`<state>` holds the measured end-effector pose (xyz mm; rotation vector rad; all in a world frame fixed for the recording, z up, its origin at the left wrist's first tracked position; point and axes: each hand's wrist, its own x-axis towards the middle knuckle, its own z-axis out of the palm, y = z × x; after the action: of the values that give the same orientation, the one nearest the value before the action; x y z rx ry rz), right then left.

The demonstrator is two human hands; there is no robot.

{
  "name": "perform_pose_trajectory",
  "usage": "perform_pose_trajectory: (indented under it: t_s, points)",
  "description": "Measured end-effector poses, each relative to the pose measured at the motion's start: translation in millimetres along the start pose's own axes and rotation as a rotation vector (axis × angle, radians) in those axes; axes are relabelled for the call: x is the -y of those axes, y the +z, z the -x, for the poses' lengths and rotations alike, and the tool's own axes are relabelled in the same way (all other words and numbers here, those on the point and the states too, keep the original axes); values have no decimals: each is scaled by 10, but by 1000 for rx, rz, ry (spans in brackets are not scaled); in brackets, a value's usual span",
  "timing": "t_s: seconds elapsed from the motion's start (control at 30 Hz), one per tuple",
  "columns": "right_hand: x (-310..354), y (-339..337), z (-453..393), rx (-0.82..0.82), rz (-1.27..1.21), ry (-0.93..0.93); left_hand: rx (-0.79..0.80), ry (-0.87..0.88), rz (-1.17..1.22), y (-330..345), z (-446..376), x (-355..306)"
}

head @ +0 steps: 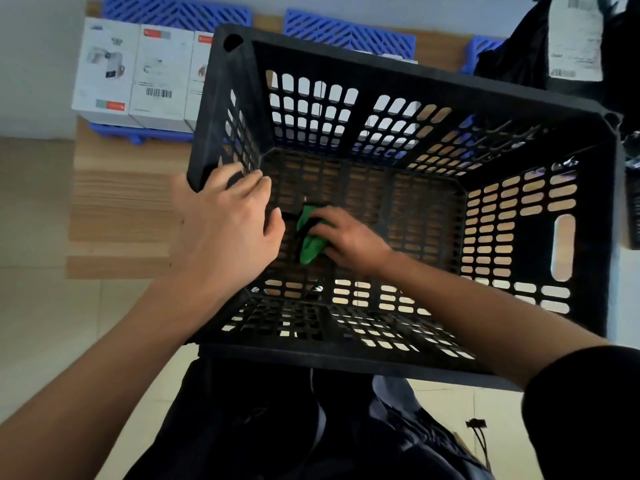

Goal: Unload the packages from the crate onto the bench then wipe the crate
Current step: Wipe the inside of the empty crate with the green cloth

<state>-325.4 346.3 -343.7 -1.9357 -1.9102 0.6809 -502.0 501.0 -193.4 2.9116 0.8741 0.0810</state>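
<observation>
The black crate point(398, 209) sits on the wooden bench point(121, 209) with its near edge overhanging toward the person; no packages remain inside it. The right hand point(349, 239) reaches over the near wall to the crate floor, fingers curled round a bunched green cloth point(310, 237) and pressing it against the perforated base. The cloth lies under and just left of the fingers, toward the left side of the floor. The left hand point(225, 223) grips the crate's left rim near its near corner, fingers hooked over the edge into the interior, bracing the crate. Risk, as a judgement: a hard wiping stroke toward the person could slide the overhanging crate off the bench if the brace loosens, and the cloth may snag in the floor slots. Beyond the crate, white packages point(135, 74) stand upright on blue trays point(173, 13) at the far bench edge.
</observation>
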Motion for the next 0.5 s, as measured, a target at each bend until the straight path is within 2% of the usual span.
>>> perform_pose_trajectory:
  t_s: [0.1,0.2,0.27,0.37,0.5]
  points:
    - [-305,-260,79,-116,42,165,59,10,-96,13,-10,6]
    - [-568,-271,151,-60,117,406,119,1,-142,-13,-17,-1]
    - [-572,-160,147,-7,118,498,133,3,-137,-36,-14,-14]
    - [-416,8,106,26,91,457,136,-7,-91,-74,-26,-28]
    - [-13,313,21,245,84,175,219,-50,-101,-145,-81,-67]
